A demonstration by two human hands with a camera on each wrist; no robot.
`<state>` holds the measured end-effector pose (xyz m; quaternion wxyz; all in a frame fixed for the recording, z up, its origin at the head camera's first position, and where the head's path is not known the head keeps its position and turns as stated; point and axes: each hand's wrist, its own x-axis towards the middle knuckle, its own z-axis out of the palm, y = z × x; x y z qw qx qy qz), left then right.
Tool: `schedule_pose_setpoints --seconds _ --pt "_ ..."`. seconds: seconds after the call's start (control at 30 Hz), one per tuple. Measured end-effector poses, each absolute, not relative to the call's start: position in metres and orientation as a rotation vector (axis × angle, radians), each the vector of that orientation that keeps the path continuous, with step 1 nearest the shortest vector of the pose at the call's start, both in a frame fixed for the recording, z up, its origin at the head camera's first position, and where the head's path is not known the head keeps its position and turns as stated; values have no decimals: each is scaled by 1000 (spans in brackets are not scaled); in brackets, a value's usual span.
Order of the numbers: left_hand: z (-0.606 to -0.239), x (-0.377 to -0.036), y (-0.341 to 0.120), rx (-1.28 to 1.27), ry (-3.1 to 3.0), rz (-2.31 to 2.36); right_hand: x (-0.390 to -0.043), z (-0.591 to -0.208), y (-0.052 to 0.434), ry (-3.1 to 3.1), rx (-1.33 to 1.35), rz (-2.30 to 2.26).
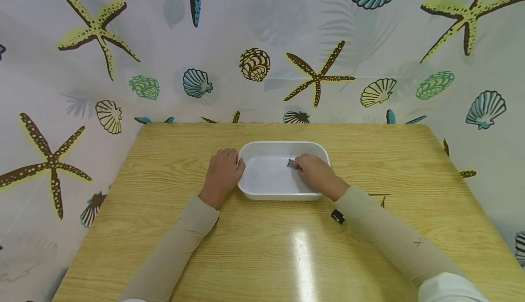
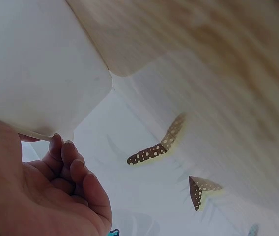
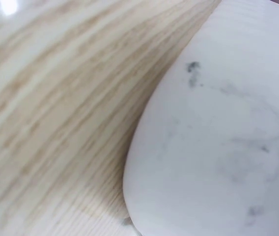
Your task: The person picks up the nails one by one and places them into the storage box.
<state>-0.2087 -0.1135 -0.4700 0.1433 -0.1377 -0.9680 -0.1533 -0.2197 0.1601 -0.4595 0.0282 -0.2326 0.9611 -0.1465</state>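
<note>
A white oblong tub (image 1: 266, 174) rests on the wooden table. My left hand (image 1: 224, 172) grips its left rim; in the left wrist view, that hand (image 2: 56, 191) has its fingers curled below the rim of the tub (image 2: 41, 64). Over the right part of the tub, my right hand (image 1: 315, 172) holds what looks like a fork (image 1: 291, 163). Only its grey prongs show, pointing left; the fist hides the rest. The right wrist view shows the tub's outer wall (image 3: 218, 147) with grey smudges, but not the right hand.
The wooden table (image 1: 246, 247) runs back to a white cloth (image 1: 229, 33) printed with starfish and shells. A small black object (image 1: 338, 216) lies beside the right sleeve. Thin dark marks (image 1: 379, 195) show on the table just beyond that sleeve.
</note>
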Motion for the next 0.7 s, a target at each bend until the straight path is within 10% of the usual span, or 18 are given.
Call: schedule_pose_setpoints --seconds 0.7 --pt "-471 -209 -113 -399 -2793 -453 -219 -458 159 2977 -681 -469"
